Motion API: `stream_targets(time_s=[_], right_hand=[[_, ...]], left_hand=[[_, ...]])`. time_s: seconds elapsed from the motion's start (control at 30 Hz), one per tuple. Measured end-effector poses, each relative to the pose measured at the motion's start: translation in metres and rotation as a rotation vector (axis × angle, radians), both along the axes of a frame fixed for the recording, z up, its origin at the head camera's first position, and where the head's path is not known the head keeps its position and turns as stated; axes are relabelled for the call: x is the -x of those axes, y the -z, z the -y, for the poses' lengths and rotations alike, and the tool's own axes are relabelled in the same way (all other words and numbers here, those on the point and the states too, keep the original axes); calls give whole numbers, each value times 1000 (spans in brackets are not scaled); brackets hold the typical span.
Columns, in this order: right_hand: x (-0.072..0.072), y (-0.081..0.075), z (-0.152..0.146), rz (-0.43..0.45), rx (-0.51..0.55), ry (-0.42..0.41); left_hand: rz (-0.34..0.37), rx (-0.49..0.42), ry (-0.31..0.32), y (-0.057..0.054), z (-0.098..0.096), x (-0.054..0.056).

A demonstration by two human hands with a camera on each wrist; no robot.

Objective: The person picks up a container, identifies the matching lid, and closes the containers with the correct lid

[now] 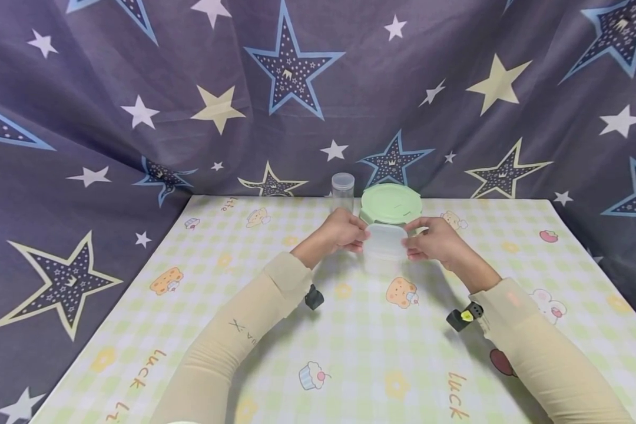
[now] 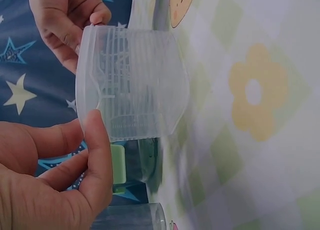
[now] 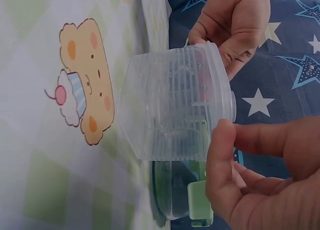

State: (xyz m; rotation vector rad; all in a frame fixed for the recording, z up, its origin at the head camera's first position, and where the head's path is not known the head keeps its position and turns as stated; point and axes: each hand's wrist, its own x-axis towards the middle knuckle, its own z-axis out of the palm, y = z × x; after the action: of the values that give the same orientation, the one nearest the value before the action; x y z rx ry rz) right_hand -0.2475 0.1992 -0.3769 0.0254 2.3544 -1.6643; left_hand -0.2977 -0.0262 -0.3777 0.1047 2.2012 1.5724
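Note:
A translucent plastic food container (image 1: 386,242) with a frosted lid (image 1: 387,232) stands near the back of the table, ribbed along its sides. At one side of the lid, my left hand (image 1: 344,229) pinches the rim between thumb and fingers (image 2: 96,140). My right hand (image 1: 433,240) pinches the opposite edge the same way, seen closely in the right wrist view with its fingertip (image 3: 223,132) at the lid's lip. Right behind sits a clear box with a green clip lid (image 1: 392,203). A clear cylindrical jar (image 1: 343,189) with a pale lid is beyond my left hand.
A pastel checked tablecloth (image 1: 371,353) printed with cartoons and flowers covers the table. Along the table's back edge hangs a dark curtain (image 1: 318,135) patterned with stars. The green-lidded box and jar stand close against that edge.

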Motion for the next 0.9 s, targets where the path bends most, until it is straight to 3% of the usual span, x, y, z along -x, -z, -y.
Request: stream_targets(time_s=[0.23,0.57,0.9], right_hand=[[1,2,0,6,12,6],[1,7,0,-35,-1,0],[0,10,-4,-69,18,-15]], left_hand=[[-31,-3,8,4,1,2],[-187,86,-11,8,-2,-4],[-78,-26,15,11,0,1]])
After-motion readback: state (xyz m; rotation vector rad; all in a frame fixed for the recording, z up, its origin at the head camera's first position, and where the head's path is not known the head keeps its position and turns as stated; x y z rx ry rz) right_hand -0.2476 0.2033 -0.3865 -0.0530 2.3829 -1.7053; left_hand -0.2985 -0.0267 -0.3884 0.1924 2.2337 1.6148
